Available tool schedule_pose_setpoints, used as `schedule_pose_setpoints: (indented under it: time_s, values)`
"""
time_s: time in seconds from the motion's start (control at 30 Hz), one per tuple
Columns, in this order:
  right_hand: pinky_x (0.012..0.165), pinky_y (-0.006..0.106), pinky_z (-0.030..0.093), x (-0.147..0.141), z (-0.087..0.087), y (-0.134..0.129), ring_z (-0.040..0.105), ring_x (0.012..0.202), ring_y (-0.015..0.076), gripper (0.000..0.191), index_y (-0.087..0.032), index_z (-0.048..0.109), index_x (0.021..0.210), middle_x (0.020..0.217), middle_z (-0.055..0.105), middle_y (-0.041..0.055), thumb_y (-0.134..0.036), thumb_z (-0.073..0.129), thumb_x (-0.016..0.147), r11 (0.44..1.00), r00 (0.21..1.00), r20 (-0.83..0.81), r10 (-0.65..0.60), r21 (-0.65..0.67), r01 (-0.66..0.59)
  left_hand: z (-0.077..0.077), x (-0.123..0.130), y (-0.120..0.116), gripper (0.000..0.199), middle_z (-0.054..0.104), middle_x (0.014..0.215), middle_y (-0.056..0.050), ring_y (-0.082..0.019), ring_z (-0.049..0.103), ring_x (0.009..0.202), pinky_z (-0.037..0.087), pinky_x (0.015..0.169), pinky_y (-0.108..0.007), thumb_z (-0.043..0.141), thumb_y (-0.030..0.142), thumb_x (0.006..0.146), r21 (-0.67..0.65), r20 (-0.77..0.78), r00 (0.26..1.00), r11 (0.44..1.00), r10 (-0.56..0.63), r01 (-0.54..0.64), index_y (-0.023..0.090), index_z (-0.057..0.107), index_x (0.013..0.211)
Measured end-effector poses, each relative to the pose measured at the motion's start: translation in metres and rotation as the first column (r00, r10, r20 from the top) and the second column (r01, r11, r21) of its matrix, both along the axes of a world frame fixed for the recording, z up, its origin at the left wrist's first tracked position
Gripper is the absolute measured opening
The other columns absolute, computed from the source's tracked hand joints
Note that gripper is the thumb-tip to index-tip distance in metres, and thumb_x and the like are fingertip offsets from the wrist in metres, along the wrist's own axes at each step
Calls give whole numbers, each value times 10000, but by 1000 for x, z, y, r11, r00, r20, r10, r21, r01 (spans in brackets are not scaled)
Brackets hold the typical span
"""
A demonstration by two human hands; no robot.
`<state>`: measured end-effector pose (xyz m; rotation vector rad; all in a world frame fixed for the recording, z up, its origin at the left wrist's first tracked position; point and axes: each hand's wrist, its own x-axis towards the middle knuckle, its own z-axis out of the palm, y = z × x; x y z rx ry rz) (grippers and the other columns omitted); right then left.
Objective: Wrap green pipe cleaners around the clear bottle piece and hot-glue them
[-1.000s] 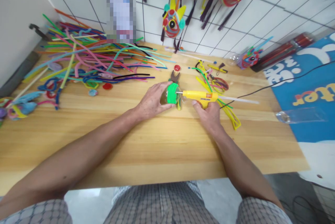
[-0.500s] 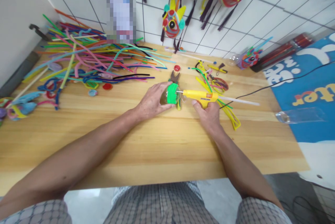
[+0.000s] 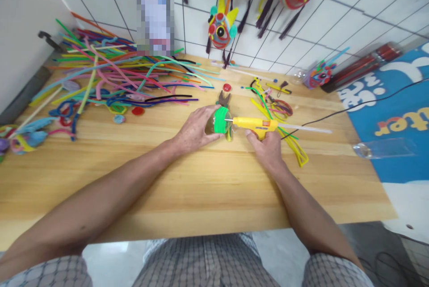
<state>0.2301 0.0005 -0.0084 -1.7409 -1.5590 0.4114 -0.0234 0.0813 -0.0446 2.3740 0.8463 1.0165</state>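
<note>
Near the middle of the table, my left hand [image 3: 196, 129] is wrapped round a clear plastic bottle piece [image 3: 211, 124] with a bright green band [image 3: 220, 120] about it. My right hand [image 3: 268, 146] grips a yellow hot glue gun [image 3: 253, 122], a clear glue stick [image 3: 304, 128] poking out of its back. The gun's metal nozzle points left and reaches the green band's right edge; whether it touches is too small to tell. Pliers [image 3: 224, 98] lie just behind the bottle piece, partly hidden by it.
Colourful fuzzy stems [image 3: 127, 72] are heaped at the back left. Yellow stems [image 3: 296, 150] and scissors [image 3: 283, 107] lie right of the glue gun. A black cord [image 3: 335, 117] runs to the right. A clear bottle [image 3: 385, 148] lies at the right edge. Decorated masks [image 3: 221, 30] hang on the tiled wall.
The glue gun has shifted very slightly left, its nozzle further over the green band. My left hand and the bottle piece have stayed in place.
</note>
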Motion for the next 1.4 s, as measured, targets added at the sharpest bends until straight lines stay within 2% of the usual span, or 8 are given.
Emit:
schedule_pose_setpoints:
  time_s: [0.43, 0.6, 1.4]
  values:
    - [596, 301, 428, -1, 1, -2, 573, 567, 184, 299, -218, 615, 663, 581, 605, -11, -469, 636, 825, 999, 999, 2, -39, 8, 39, 1, 0, 0, 821, 619, 1501, -178, -351, 596, 1408, 473, 1195, -543, 844, 385, 848, -30, 4, 1000, 1000, -1, 1, 209, 450, 1547]
    - [598, 303, 421, -1, 1, -1, 562, 563, 181, 307, -224, 603, 650, 581, 601, -11, -475, 629, 825, 1000, 1000, 17, -6, 5, 6, 1, 0, 0, 824, 617, 1505, -177, -354, 594, 1410, 469, 1198, -548, 847, 378, 841, -40, 3, 1000, 999, 2, -1, 216, 452, 1546]
    - [589, 303, 409, -2, 4, 0, 535, 555, 175, 319, -231, 577, 634, 569, 577, -19, -481, 632, 824, 1000, 1000, 3, -21, 16, 21, 1, 1, 0, 813, 630, 1490, -176, -358, 604, 1399, 473, 1191, -560, 846, 412, 842, -41, 14, 1000, 999, 3, -3, 211, 472, 1535]
